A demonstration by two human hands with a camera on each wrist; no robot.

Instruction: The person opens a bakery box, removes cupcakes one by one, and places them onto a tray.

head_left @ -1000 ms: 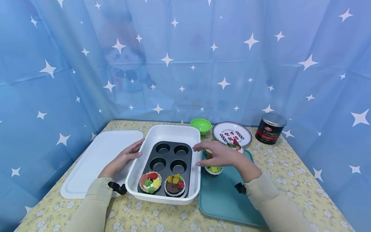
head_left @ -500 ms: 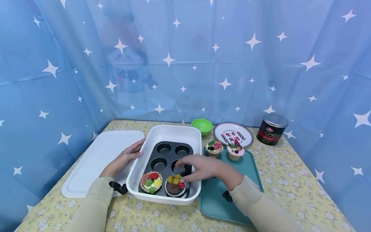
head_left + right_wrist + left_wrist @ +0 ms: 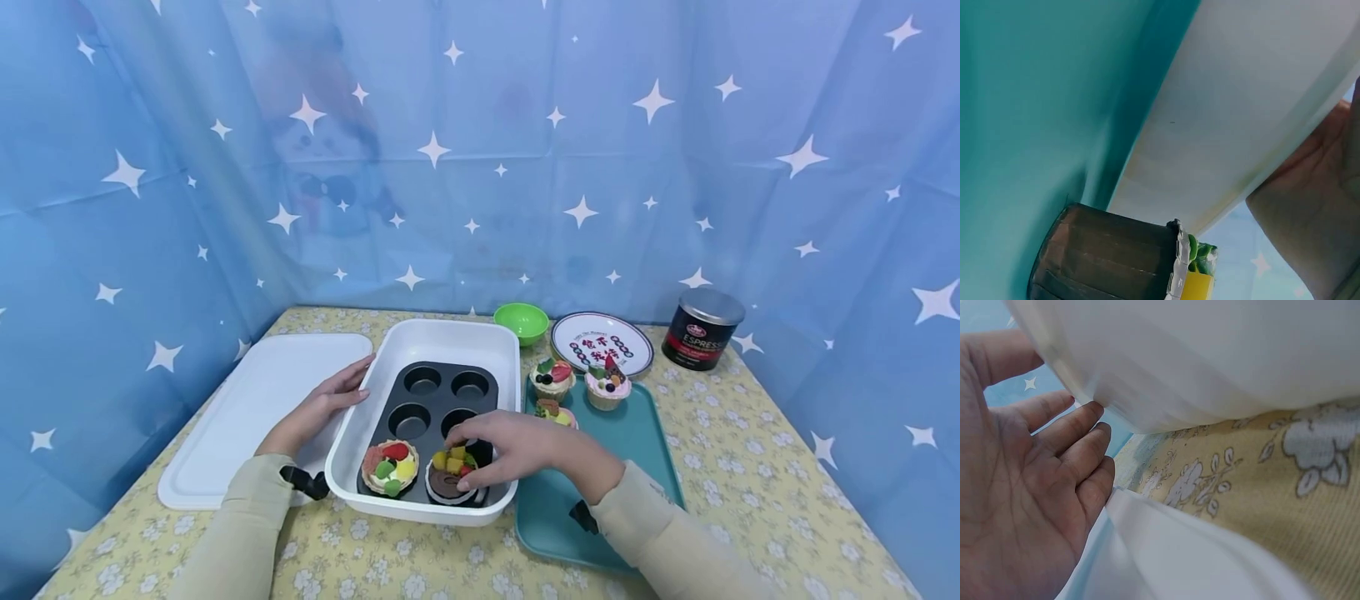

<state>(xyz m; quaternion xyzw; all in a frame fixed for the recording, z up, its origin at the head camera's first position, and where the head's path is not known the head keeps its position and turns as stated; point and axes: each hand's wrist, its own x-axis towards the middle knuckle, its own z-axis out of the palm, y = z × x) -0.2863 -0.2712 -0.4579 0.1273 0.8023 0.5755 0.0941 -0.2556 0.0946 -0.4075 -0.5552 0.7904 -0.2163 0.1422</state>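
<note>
My left hand [image 3: 322, 408] rests against the left wall of a white baking dish [image 3: 341, 454], fingers extended along its outside in the left wrist view. Inside the dish lies a dark muffin tin [image 3: 442, 408]. Its front cups hold a fruit-topped tart [image 3: 390, 468] and a chocolate cupcake [image 3: 442, 483]. My right hand [image 3: 517, 450] reaches over the dish's right rim and pinches the chocolate cupcake, thumb at its near right edge, fingers at its far side. The right wrist view shows only part of that hand; its fingers are hidden behind the dish wall.
A teal tray [image 3: 630, 467] right of the dish carries several cupcakes, including a pink one [image 3: 606, 390]. Behind stand a green bowl [image 3: 521, 321], a patterned plate [image 3: 637, 342] and an espresso tin [image 3: 702, 329]. A white lid [image 3: 232, 417] lies left.
My right hand has moved left from over the tray into the dish, then down onto the chocolate cupcake. The left hand has stayed at the dish's side.
</note>
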